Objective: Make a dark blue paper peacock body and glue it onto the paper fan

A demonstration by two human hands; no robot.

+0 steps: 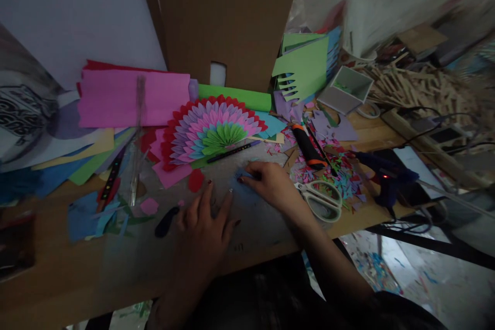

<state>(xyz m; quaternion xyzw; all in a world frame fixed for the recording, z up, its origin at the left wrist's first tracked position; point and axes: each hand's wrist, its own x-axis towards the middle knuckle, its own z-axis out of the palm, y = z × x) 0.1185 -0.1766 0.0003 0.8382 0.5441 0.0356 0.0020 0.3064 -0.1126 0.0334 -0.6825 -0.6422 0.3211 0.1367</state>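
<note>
My left hand [204,224] lies on the dull translucent mat [247,224], fingers spread and holding nothing. Beside it, my right hand [270,183] is closed, with thumb and forefinger pinched at a small blue paper piece [242,173] low over the mat. Behind both hands rests a layered paper fan [216,126] with petals in red, purple, pink, blue and green. A dark pen [232,152] lies along its front edge. Just left of my left hand is a small dark blue object [166,221]. A red paper scrap [196,180] sits between that hand and the fan.
White-handled scissors [323,201], an orange-and-black tool [307,144] and many paper snippets [344,175] lie to the right. Farther right is a glue gun [386,175] with a red light. Pink paper [135,98], a green roll [235,98] and a cardboard panel [224,15] stand behind.
</note>
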